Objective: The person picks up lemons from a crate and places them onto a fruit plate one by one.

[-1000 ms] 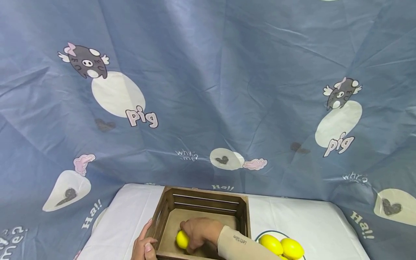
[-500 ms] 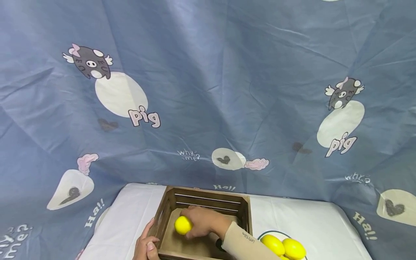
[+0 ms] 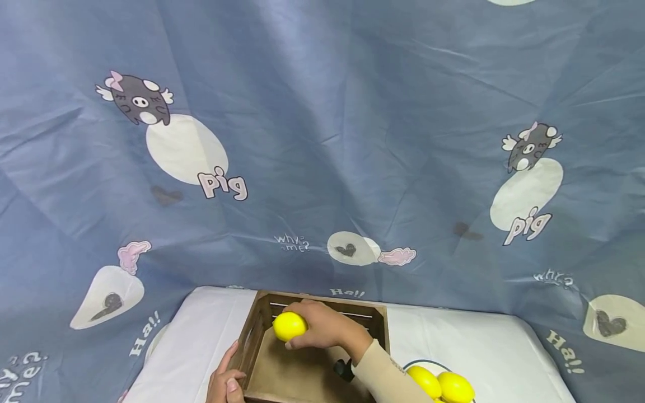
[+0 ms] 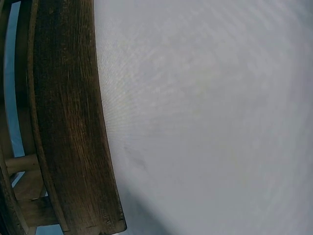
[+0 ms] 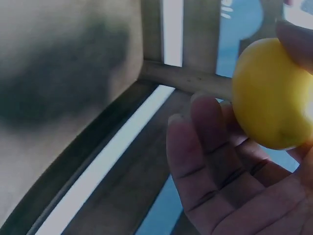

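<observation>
A yellow lemon (image 3: 289,326) is in my right hand (image 3: 322,324), raised off the floor of the brown wooden crate (image 3: 380,336) near its back left part. In the right wrist view the lemon (image 5: 271,95) sits between the thumb and fingertips, with two fingers (image 5: 186,166) spread away from it. My left hand (image 3: 225,380) touches the crate's left side near the front corner, one finger straight along the outside. The left wrist view shows the crate's dark rim (image 4: 73,122) but no hand.
Several lemons (image 3: 455,387) lie on a white plate (image 3: 428,365) with a dark green rim, right of the crate. A white cloth (image 3: 473,330) covers the table. Behind it hangs a blue pig-print curtain (image 3: 282,140). Slatted crate walls surround the right hand.
My right hand has lifted the lemon from the crate's floor and moved it toward the back wall. The left hand stays at the crate's side.
</observation>
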